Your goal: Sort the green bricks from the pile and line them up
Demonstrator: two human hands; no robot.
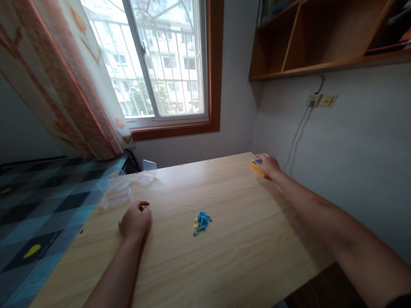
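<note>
A small pile of blue and yellow pieces [202,222], too small to name, lies on the middle of the wooden table [199,265]. My left hand [136,219] rests on the table left of the pile, its fingers curled in and nothing visible in them. Stretched out to the far right corner, my right hand [269,164] grips an orange box-like object [258,170] with a greyish top. The hand covers part of this object. Beyond my left hand stand several clear plastic containers [117,194], apart from it.
A bed with a checked cover [48,205] adjoins the table's left side. Behind are a curtain [80,85] and a barred window [173,68]. A wooden shelf [321,38] hangs at the upper right, above a wall socket [321,101] with a cable.
</note>
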